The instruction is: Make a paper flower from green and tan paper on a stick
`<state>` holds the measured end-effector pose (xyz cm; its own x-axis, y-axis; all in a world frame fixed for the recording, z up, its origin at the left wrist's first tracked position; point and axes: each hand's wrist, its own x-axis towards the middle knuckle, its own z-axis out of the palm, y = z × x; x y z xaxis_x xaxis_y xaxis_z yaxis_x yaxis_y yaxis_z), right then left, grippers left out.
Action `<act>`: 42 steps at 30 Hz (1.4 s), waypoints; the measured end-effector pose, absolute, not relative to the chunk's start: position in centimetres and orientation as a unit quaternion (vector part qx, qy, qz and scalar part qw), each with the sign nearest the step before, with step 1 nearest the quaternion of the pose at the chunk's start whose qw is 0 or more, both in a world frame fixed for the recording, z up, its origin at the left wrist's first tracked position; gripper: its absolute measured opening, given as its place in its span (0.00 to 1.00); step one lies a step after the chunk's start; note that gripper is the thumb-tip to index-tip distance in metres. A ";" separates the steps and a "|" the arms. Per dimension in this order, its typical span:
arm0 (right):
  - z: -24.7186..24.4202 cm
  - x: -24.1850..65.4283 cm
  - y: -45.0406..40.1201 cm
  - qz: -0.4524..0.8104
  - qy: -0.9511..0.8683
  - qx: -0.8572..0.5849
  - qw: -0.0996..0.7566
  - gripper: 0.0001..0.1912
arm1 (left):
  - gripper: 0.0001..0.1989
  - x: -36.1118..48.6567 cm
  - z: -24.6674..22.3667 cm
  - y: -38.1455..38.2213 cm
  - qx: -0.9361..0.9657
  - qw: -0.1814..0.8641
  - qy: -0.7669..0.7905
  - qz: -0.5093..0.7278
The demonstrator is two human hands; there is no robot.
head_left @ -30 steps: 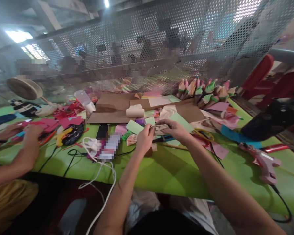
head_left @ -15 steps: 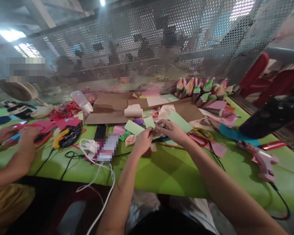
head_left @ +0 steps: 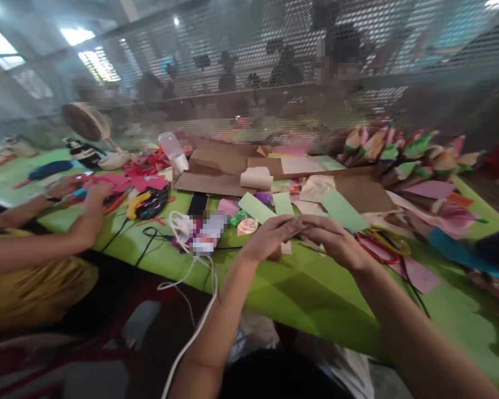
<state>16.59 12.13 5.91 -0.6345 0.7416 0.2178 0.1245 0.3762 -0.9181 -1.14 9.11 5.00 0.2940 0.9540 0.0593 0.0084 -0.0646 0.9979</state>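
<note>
My left hand (head_left: pixel 271 238) and my right hand (head_left: pixel 335 239) meet fingertip to fingertip low over the table's near half. Their backs face up and the fingers are stretched out; nothing shows held in either, though the undersides are hidden. Pale green paper pieces (head_left: pixel 343 209) lie just beyond the fingers, beside a crumpled cream paper (head_left: pixel 317 188). Left of my left hand are a cream paper rosette (head_left: pixel 247 226) and a shiny green scrap (head_left: pixel 238 218). Yellow-handled scissors (head_left: pixel 388 239) and a red-rimmed item (head_left: pixel 374 248) lie right of my right hand.
Brown paper sheets (head_left: pixel 216 163) and a cream roll (head_left: pixel 256 178) lie behind. Paper flowers (head_left: pixel 403 147) stand back right. A phone (head_left: pixel 209 233) and white cable (head_left: pixel 210 313) are at left, near a glue gun (head_left: pixel 143 204). A co-worker's arm (head_left: pixel 79 230) reaches in.
The view has swung right-to-left across the table, so things sit further right in the picture. My fingers, earlier bunched together at something small, are now stretched out flatter.
</note>
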 end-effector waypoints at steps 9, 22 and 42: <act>7.0 15.6 9.6 0.626 -0.569 -0.263 0.464 0.19 | 0.29 -0.9 5.3 7.4 0.425 0.700 0.282 0.500; 6.5 17.1 12.8 0.602 -0.511 -0.328 0.519 0.13 | 0.18 -1.3 3.7 11.1 0.401 0.522 0.476 0.583; 3.8 15.1 14.2 0.633 -0.384 -0.348 0.576 0.29 | 0.25 0.1 5.0 11.8 0.617 0.359 0.514 0.476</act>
<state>15.10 14.22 3.80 -0.0960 0.9954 0.0015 -0.4620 -0.0432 -0.8858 0.15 11.80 4.97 0.0196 0.9757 0.2182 0.2922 -0.2143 0.9320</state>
